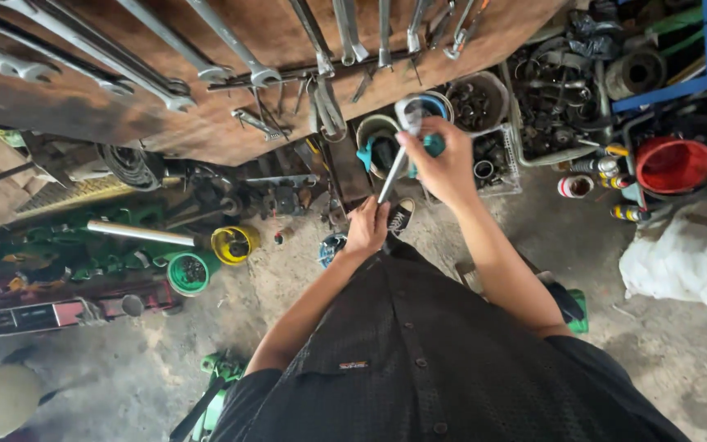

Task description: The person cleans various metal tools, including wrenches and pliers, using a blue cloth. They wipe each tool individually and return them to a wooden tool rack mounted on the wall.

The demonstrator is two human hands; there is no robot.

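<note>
A yellow tub [235,244] sits on the floor at left. The left hand [367,229] is closed around the lower end of a slim, shiny metal rod [390,176], which slants up to the right hand [443,168], clenched on its teal-handled top above buckets of parts [478,100].

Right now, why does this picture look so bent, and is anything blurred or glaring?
Head view: a wide lens bows the wooden board of hanging wrenches. Daylight is soft and even; the white sack at the right edge is brightest. Both the left hand and right hand on the metal rod are sharp.
</note>
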